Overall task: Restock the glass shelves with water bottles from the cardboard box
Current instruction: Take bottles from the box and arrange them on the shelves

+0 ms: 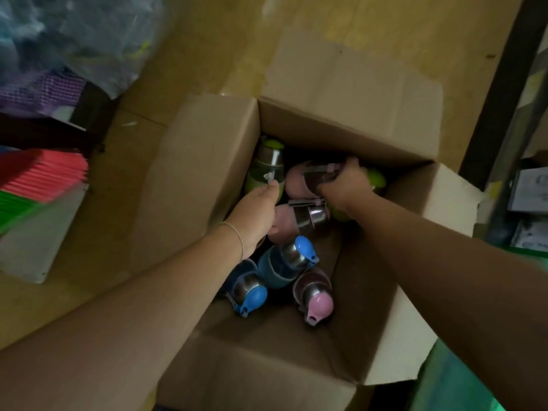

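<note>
An open cardboard box (204,173) on the floor holds several small water bottles with coloured lids. Both my hands reach down into it. My right hand (345,185) is closed around a pink bottle (299,180) lying near the far wall, with a green bottle (376,178) just behind it. My left hand (255,215) touches the lower part of a green bottle (265,170) at the box's far left; its fingers are hidden beneath the palm. Another pink bottle (296,218) lies between my hands. Two blue-lidded bottles (284,262) (249,292) and a pink-lidded one (317,295) lie nearer me.
A stack of red, pink and green flat items (38,185) sits on a white box at the left. Plastic-wrapped goods (83,34) fill the upper left. A dark shelf upright (501,93) and shelf contents stand on the right. Yellowish floor (207,40) surrounds the box.
</note>
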Demonstrator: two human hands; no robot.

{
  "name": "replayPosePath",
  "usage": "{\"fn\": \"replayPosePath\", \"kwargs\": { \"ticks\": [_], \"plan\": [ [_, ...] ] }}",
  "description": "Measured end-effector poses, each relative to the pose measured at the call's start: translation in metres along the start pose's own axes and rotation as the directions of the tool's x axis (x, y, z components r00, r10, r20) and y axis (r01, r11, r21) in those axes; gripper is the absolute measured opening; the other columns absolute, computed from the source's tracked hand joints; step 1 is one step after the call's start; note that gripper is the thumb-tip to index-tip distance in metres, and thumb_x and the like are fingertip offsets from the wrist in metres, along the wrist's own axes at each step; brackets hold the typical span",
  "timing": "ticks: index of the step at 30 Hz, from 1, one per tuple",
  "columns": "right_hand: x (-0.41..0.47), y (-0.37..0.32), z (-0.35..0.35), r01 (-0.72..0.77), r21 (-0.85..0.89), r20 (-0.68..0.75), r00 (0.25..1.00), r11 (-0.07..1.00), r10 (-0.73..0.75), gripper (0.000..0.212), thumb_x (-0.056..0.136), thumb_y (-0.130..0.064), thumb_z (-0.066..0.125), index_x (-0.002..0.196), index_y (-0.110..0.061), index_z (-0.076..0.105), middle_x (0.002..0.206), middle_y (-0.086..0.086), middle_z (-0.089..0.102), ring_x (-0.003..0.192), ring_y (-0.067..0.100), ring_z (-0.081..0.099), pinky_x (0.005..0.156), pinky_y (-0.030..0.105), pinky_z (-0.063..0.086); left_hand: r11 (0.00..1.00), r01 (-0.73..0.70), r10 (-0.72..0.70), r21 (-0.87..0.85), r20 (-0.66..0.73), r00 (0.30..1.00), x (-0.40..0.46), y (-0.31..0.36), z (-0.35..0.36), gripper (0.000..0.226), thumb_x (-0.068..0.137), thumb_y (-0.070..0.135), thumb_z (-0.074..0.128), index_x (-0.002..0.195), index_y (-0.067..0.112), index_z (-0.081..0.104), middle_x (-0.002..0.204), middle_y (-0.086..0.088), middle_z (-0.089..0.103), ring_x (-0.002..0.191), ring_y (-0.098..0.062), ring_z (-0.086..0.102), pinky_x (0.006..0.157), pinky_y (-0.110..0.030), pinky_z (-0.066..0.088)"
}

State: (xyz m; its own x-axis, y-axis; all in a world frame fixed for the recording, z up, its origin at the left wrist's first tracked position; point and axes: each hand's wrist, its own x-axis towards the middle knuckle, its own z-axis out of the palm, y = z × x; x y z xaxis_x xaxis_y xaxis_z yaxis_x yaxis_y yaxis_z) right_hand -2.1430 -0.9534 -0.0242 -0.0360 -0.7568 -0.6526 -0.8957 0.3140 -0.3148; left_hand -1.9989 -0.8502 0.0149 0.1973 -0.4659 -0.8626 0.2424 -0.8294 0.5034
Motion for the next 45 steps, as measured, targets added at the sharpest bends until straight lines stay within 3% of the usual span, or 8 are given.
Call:
{"fn": "replayPosePath", "kwargs": {
  "ticks": [6,9,16,22,28,33,37,45],
  "plan": [
    [-0.010,-0.001,0.006,0.041,-0.198,0.050,0.998,0.979,-0.032,0.078,0.087,-0.039,0.069,0.149,-0.014,0.029,0.147,0.022,0.026,0.121,0.037,0.048,0.098,0.034,0.042,0.999,0.027,-0.027,-0.017,0.001,1.000,0.003,0.003,0.001,0.049,0.099,0.049,0.036,0.137,0.021,0.046,0.111,0.003,0.056,0.112,-0.024,0.056,0.101,-0.048,0.045],
    [-0.015,-0.003,0.011,0.063,-0.170,0.038,0.998,0.984,-0.057,0.075,0.085,-0.037,0.072,0.145,-0.012,0.034,0.140,0.022,0.038,0.117,0.038,0.052,0.094,0.036,0.044,0.999,0.034,-0.033,-0.030,0.015,0.999,-0.001,0.007,0.001,0.048,0.099,0.049,0.036,0.138,0.022,0.046,0.098,0.009,0.054,0.108,-0.021,0.057,0.099,-0.046,0.047],
    [-0.061,-0.022,-0.007,0.158,-0.139,-0.083,0.982,0.978,-0.170,0.065,0.084,-0.036,0.067,0.138,-0.015,0.040,0.131,0.015,0.043,0.108,0.037,0.056,0.075,0.033,0.041,0.999,-0.021,0.021,0.041,-0.006,1.000,-0.020,0.024,-0.012,0.049,0.099,0.049,0.035,0.135,0.018,0.049,0.121,-0.004,0.056,0.100,-0.023,0.061,0.092,-0.046,0.052],
    [-0.140,-0.048,-0.066,0.161,-0.021,-0.145,0.976,0.987,-0.162,0.066,0.078,-0.039,0.071,0.136,-0.019,0.046,0.125,0.010,0.048,0.105,0.032,0.057,0.086,0.037,0.049,0.994,-0.073,0.070,0.077,0.050,0.996,-0.078,0.066,-0.027,0.049,0.101,0.046,0.032,0.137,0.015,0.044,0.114,0.001,0.051,0.095,-0.013,0.056,0.069,-0.031,0.052],
    [-0.244,-0.079,-0.142,0.173,0.079,-0.247,0.957,0.982,-0.149,0.071,0.071,-0.047,0.073,0.134,-0.027,0.046,0.120,0.000,0.053,0.107,0.019,0.055,0.089,0.035,0.051,0.968,-0.130,0.104,0.213,0.130,0.986,-0.162,0.127,-0.040,0.048,0.095,0.057,0.032,0.116,0.021,0.056,0.106,-0.001,0.054,0.103,-0.025,0.057,0.099,-0.049,0.045],
    [-0.328,-0.104,-0.212,0.165,0.173,-0.348,0.932,0.971,-0.097,0.075,0.069,-0.040,0.078,0.134,-0.027,0.044,0.113,-0.002,0.054,0.098,0.017,0.055,0.076,0.026,0.044,0.917,-0.224,0.166,0.329,0.195,0.967,-0.241,0.172,-0.038,0.047,0.093,0.059,0.029,0.110,0.024,0.054,0.125,-0.005,0.056,0.113,-0.027,0.054,0.102,-0.048,0.042],
    [-0.390,-0.110,-0.266,0.191,0.208,-0.452,0.888,0.959,-0.079,0.079,0.066,-0.044,0.079,0.135,-0.027,0.045,0.116,0.000,0.059,0.099,0.017,0.058,0.076,0.025,0.044,0.900,-0.278,0.198,0.336,0.252,0.947,-0.308,0.205,-0.022,0.046,0.100,0.047,0.030,0.124,0.017,0.053,0.130,-0.012,0.055,0.113,-0.032,0.055,0.098,-0.044,0.047],
    [-0.522,-0.083,-0.381,0.250,0.267,-0.700,0.714,0.931,0.009,0.069,0.061,-0.043,0.083,0.123,-0.030,0.054,0.097,-0.010,0.067,0.089,0.011,0.063,0.076,0.026,0.049,0.918,-0.373,0.298,0.137,0.382,0.875,-0.452,0.248,0.032,0.038,0.099,0.046,0.039,0.089,0.014,0.059,0.094,-0.008,0.060,0.084,-0.024,0.057,0.088,-0.044,0.049]
  ]
}}
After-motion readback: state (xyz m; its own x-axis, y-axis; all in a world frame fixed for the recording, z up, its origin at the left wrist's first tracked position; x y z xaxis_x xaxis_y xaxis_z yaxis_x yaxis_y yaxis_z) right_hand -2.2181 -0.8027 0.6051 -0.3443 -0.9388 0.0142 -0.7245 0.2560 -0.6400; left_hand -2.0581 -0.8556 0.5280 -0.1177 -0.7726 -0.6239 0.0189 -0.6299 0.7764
